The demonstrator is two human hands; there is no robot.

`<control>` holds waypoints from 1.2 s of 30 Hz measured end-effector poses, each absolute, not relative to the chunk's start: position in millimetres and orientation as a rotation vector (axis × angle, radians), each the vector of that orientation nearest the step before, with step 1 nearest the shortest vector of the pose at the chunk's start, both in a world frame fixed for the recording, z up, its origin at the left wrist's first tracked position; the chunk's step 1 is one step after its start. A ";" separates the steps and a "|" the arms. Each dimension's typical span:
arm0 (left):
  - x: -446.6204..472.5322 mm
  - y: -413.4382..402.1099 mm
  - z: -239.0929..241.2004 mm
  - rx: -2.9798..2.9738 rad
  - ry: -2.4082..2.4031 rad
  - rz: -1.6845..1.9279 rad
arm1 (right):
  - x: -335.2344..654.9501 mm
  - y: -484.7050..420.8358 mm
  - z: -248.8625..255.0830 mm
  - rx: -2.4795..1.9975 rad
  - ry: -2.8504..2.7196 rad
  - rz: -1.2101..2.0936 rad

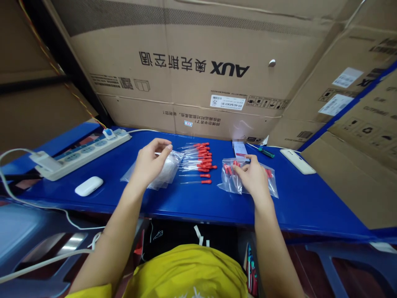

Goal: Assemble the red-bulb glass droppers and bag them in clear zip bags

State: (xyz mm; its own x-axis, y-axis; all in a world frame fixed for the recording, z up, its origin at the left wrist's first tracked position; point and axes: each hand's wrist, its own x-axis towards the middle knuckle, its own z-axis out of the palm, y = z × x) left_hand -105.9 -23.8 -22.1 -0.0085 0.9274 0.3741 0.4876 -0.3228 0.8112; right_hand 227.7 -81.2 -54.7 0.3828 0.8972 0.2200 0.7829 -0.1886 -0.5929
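My left hand (151,161) is over a stack of clear plastic bags (166,171), its fingers loosely bent and the thumb apart from them. I cannot see anything held in it. Glass droppers with red rubber bulbs (203,159) lie in a row between my hands, bulbs pointing right. On the right, my right hand (252,174) has its thumb and fingers on a clear bag of red-bulbed droppers (231,178). Part of that bag is hidden by the fingers. Another bag with red bulbs (273,178) lies partly under the same hand.
A white power strip (87,151) and a white earbud case (89,186) are on the left of the blue table (192,205). Behind the right hand are a paper card (239,148) and a green-handled screwdriver (265,152). A white phone (297,161) lies farther right. Cardboard (186,95) walls the back.
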 end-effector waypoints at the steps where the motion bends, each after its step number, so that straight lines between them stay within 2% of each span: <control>1: -111.6 -21.1 -22.6 1.839 1.509 1.292 | 228.2 -81.1 -54.6 -2.044 -1.437 0.205; 4: -129.8 -11.1 -27.3 1.905 1.676 1.248 | 227.0 -82.8 -53.2 -2.160 -1.438 0.142; 9: -162.0 9.0 -45.3 2.008 2.029 0.844 | 218.4 -87.9 -49.2 -2.213 -1.437 -0.056; 12: -172.6 15.4 -55.1 2.038 2.134 0.559 | 210.0 -89.8 -47.3 -2.033 -1.486 -0.206; 15: -171.4 14.4 -58.2 2.078 2.144 0.412 | 195.4 -91.9 -46.0 -1.703 -1.685 -0.123; 18: -164.6 10.8 -57.2 2.106 2.159 0.376 | 172.9 -96.1 -46.1 -1.437 -1.936 0.026; 22: -160.3 10.1 -58.5 2.135 2.142 0.334 | 142.5 -101.4 -52.0 -1.340 -2.254 0.004; 27: -163.5 13.9 -64.7 2.196 2.077 0.461 | 130.4 -100.1 -65.9 -1.400 -2.275 -0.132; 36: -164.1 17.0 -69.0 2.295 1.908 0.504 | 136.6 -95.2 -72.1 -1.367 -2.246 -0.067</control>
State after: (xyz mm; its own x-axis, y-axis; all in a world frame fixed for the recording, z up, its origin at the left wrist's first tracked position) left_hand -164.1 17.0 -69.0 0.1527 0.9719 0.1790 0.9337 -0.2013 0.2962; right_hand 136.6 -95.2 -72.1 -0.3662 0.8182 0.4431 0.8431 0.4933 -0.2140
